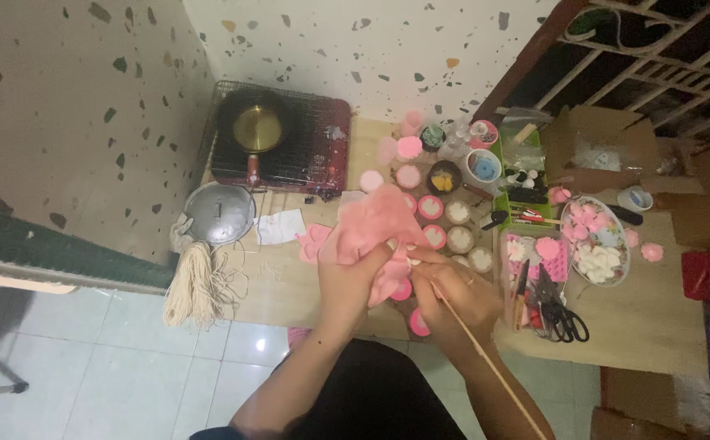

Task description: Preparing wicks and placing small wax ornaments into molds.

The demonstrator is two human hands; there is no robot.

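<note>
A soft pink mould (371, 224) is gripped in the left hand (353, 281) at the centre of the frame, above the near edge of the counter (290, 285). A thin wooden stick (485, 358) is pinched in the closed right hand (452, 297), its tip brought up against the mould where the two hands meet.

The stick could probably slip off the pliable pink surface and jab the left fingers, since they are wrapped close to its tip. Small pink cups (430, 208) are set just beyond the hands, so one could be knocked over if the mould were swung forward. The loose scissors (562, 314) at the right lie near the right forearm and could be swept off.

What is inside the mould is hidden by the left hand, and the stick's tip cannot be made out. The lower end of the stick is cut off at the bottom of the frame. The contents of the cups are too blurred to identify.
</note>
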